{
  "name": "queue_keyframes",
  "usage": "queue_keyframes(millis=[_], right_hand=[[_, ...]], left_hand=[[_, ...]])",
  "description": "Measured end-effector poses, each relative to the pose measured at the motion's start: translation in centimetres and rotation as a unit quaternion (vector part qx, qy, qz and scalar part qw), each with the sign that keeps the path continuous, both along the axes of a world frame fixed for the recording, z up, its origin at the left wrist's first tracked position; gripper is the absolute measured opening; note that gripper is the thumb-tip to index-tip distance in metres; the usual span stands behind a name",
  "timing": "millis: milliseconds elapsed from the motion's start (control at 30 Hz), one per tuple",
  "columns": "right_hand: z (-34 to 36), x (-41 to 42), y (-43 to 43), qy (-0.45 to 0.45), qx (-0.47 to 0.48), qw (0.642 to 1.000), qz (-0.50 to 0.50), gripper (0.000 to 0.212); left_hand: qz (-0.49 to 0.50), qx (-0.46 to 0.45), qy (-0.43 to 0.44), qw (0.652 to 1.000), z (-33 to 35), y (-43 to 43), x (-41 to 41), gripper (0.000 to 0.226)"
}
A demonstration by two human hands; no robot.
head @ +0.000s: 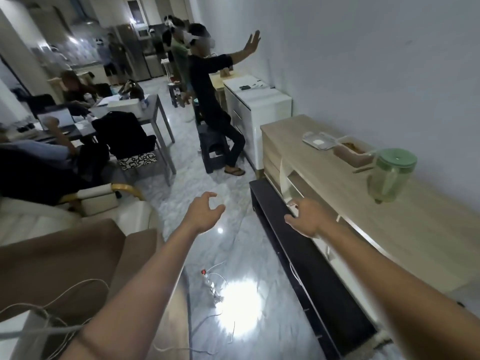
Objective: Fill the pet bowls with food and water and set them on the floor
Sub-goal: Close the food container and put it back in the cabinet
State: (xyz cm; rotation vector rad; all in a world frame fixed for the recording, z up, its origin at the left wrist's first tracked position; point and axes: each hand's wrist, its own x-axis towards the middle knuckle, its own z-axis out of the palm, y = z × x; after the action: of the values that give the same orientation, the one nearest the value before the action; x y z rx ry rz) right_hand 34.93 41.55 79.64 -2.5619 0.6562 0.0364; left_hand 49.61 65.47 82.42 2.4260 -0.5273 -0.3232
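Both hands are empty, fingers loosely spread: the left hand over the floor, the right hand by the tabletop's front edge. The green-lidded jug and food tub stand ahead-right near its wall edge, closer to the right hand.

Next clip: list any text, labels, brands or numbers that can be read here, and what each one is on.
No text in this frame can be read.
On the laptop screen: bright and too blurred to show any words.
On the patterned box: only black swirls, no letters.
On the jug and the food tub: no label shows.
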Motion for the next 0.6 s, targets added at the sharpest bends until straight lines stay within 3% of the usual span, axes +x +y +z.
queue_keyframes(millis=[233, 400, 600], right_hand=[[-0.7, 13.6, -5.1, 0.011, 0.003, 1.000, -0.002, 0.054], [-0.8, 23.9, -12.3, 0.027, 0.009, 0.999, -0.031, 0.059], [0.1, 30.1, -20.8, 0.034, 0.021, 0.995, -0.090, 0.056]], left_hand=[[-0.027, 0.021, -0.013, 0.999, -0.4, -4.9, 13.3, 0.057], [-0.059, 0.032, -0.023, 0.997, 0.5, -13.3, 24.3, 0.057], [-0.119, 0.015, -0.005, 0.993, 1.3, -23.7, 32.4, 0.053]])
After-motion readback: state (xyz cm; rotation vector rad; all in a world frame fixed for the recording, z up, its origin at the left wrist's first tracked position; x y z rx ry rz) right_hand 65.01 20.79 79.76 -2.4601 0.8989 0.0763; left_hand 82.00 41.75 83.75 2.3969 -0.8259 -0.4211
